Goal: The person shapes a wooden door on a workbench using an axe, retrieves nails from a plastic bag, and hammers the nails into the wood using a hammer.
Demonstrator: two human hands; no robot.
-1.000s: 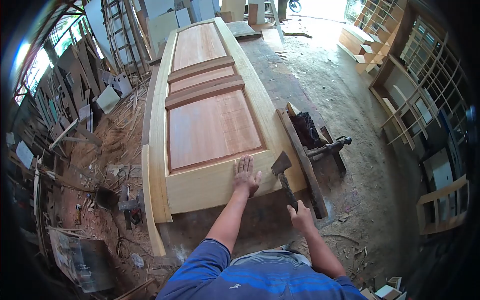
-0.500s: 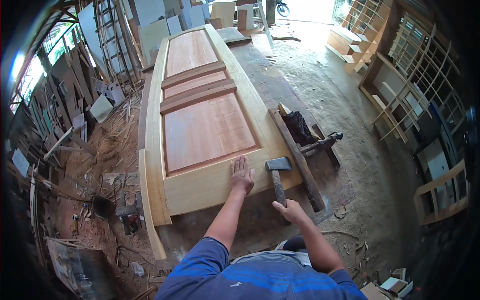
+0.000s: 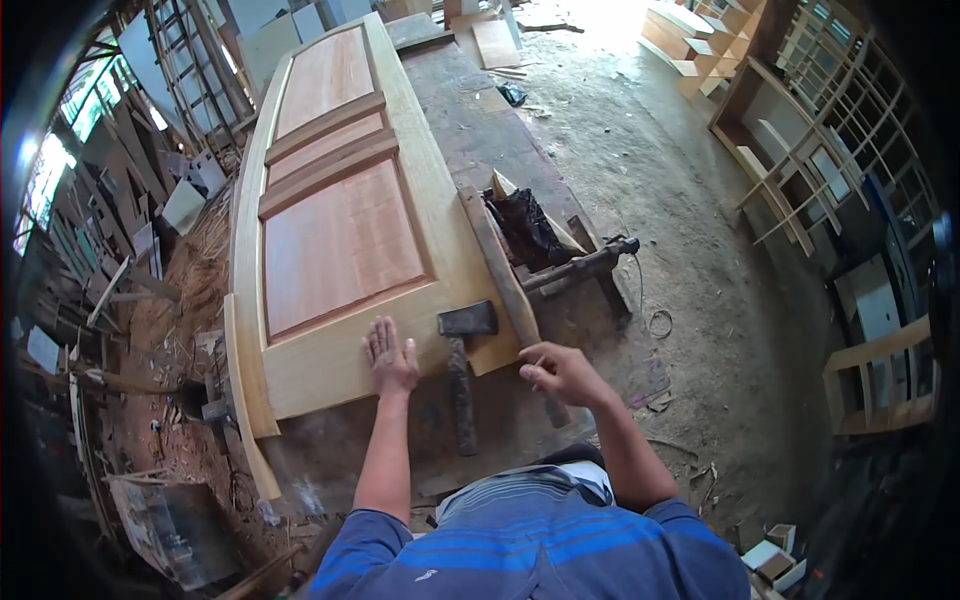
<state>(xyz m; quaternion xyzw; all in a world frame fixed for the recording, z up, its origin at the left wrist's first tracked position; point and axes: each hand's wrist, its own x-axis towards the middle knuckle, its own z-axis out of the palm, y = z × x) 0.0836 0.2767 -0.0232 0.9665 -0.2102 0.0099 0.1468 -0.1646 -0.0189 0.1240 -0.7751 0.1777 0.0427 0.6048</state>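
Since half a second ago, the hatchet has left my right hand and now lies between my two hands, its head on the near end of the panelled door and its handle jutting past the edge toward me. My right hand has shifted away to the right of it, fingers curled, over the near part of a long wooden bar; I cannot tell whether they grip it or only pass in front. My left hand rests palm down on the pale bottom rail of the door, fingers stretched forward, well apart from the right. The door runs away from me beyond my left hand, its pinkish panels framed in lighter wood. Farther out past my right hand sit a crumpled black plastic bag and a metal rod reaching out to the right. Left of my left hand, a loose pale strip lies along the door's side.
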